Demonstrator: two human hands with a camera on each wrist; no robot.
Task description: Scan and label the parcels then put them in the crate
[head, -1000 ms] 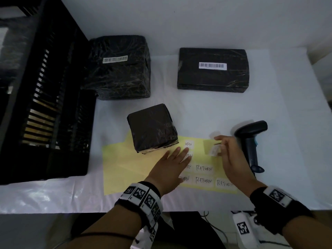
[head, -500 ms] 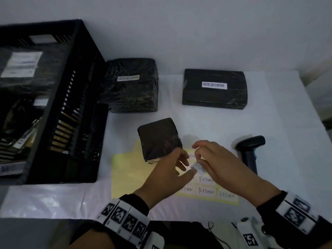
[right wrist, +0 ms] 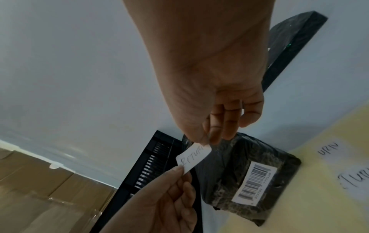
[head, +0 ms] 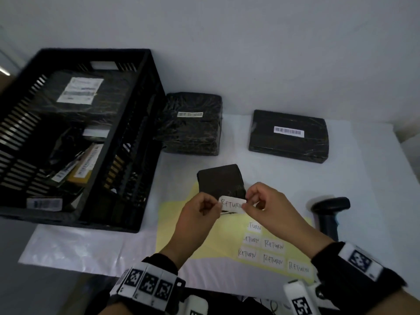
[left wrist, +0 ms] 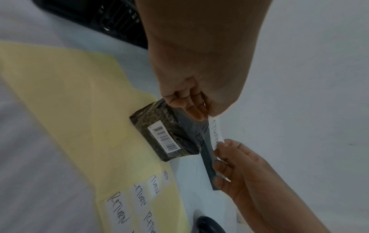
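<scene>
Both hands hold a white RETURN label (head: 232, 204) stretched between them in the air. My left hand (head: 217, 205) pinches its left end and my right hand (head: 246, 203) pinches its right end. Just behind the label a small black wrapped parcel (head: 220, 180) stands on the yellow label sheet (head: 181, 226). The parcel's barcode (right wrist: 254, 182) faces me on its near side, hidden by the hands in the head view. The left wrist view shows the label (left wrist: 216, 130) hanging edge-on beside the parcel (left wrist: 165, 134), apart from it.
The black slatted crate (head: 127, 178) at the left holds several wrapped parcels. Two larger black parcels (head: 193, 123) (head: 288, 136) with barcodes lie at the back of the white table. A black scanner (head: 329, 212) stands right of the sheet. More RETURN labels (head: 272, 245) remain on the sheet.
My right hand peeled a label off the sheet and lifted it. My left hand left the sheet and took the label's other end. The head view tilted up, showing the crate's inside.
</scene>
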